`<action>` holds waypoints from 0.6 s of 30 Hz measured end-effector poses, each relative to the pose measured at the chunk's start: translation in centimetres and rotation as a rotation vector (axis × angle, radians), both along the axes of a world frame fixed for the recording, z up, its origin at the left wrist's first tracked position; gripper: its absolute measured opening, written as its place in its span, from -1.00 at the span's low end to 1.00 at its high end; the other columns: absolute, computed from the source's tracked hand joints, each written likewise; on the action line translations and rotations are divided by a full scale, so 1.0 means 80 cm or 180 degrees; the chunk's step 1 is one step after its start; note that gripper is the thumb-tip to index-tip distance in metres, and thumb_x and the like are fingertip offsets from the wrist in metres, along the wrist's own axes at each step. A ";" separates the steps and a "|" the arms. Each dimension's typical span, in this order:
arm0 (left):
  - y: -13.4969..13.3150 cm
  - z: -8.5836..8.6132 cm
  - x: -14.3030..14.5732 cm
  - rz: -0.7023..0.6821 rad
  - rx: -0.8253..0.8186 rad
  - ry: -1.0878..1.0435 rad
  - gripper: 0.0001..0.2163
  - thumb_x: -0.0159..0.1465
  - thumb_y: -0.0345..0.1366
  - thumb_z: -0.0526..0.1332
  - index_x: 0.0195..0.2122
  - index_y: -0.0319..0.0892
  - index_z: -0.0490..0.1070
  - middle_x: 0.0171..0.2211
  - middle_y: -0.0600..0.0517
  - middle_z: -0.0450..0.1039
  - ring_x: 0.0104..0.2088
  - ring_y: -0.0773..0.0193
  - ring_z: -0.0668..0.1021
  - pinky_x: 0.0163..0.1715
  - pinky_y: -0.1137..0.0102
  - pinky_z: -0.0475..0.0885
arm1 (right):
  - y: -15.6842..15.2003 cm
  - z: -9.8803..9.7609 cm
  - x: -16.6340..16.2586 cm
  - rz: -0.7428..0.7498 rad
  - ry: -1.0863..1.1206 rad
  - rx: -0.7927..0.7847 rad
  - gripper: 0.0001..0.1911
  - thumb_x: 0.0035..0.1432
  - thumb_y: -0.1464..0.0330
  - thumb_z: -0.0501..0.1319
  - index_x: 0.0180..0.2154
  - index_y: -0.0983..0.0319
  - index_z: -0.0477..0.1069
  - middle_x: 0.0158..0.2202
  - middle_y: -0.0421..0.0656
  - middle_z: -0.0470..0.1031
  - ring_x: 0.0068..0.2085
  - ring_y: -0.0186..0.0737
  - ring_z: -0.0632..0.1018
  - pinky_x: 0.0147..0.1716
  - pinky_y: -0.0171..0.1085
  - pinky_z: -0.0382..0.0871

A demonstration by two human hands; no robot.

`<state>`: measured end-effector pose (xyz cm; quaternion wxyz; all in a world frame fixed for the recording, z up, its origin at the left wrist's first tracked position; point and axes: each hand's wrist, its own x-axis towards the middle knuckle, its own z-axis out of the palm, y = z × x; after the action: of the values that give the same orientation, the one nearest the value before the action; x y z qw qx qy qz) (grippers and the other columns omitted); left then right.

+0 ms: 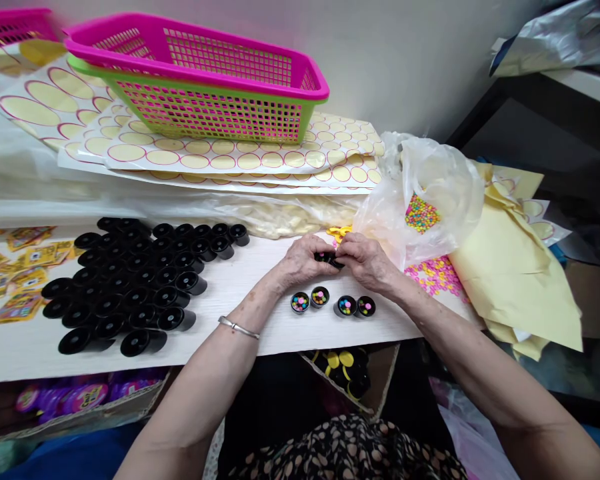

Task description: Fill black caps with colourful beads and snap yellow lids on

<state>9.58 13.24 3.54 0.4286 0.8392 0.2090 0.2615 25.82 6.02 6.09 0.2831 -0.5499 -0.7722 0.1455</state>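
My left hand [301,260] and my right hand [367,260] meet at the middle of the table. Their fingers close around small black cups [334,262], partly hidden by the fingertips; coloured bits show inside. Just in front of my hands stand several more black cups holding coloured beads, such as a filled cup [300,303] at the left and another filled cup [367,307] at the right. Each has a pink piece on top. Behind my fingers lie small yellow pieces [341,232]. Pink and yellow pieces [437,275] are heaped right of my right hand.
Many black cups [140,277] crowd the table's left side, beside gold packets [25,267]. A plastic bag with coloured beads [423,213] sits behind at right. Stacked pink and green baskets [210,100] rest on sticker sheets [280,160]. Below the edge is an open carton [383,380].
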 end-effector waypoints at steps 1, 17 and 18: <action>0.000 -0.001 0.000 0.0048 0.0041 0.0020 -0.74 -0.03 -0.20 0.33 -0.32 -0.18 0.54 -0.50 0.09 0.41 -0.39 0.32 0.39 -0.32 0.44 0.26 | -0.001 -0.001 0.000 -0.0030 0.0072 0.0022 -0.83 0.05 0.50 0.11 -0.47 0.24 0.46 -0.41 -0.14 0.36 -0.29 -0.21 0.39 -0.30 -0.25 0.25; 0.000 -0.010 0.005 0.0084 0.0266 -0.0139 -0.75 -0.04 -0.16 0.35 -0.33 -0.11 0.54 -0.50 0.09 0.44 -0.36 0.29 0.41 -0.23 0.40 0.26 | -0.004 -0.014 -0.001 -0.0219 0.0627 0.0280 -0.86 0.04 0.48 0.16 -0.50 0.21 0.45 -0.45 -0.17 0.35 -0.32 -0.23 0.38 -0.29 -0.23 0.28; 0.000 -0.010 0.005 0.0053 0.0260 -0.0146 -0.77 -0.03 -0.17 0.34 -0.34 -0.12 0.54 -0.52 0.10 0.43 -0.38 0.30 0.41 -0.24 0.40 0.26 | -0.003 -0.012 -0.001 -0.0228 0.0457 0.0279 -0.85 0.04 0.49 0.15 -0.51 0.22 0.45 -0.45 -0.16 0.35 -0.31 -0.23 0.38 -0.30 -0.24 0.28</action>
<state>10.01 13.26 2.77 0.3965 0.8480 0.1953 0.2925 25.70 5.77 5.12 0.3665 -0.5524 -0.7354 0.1404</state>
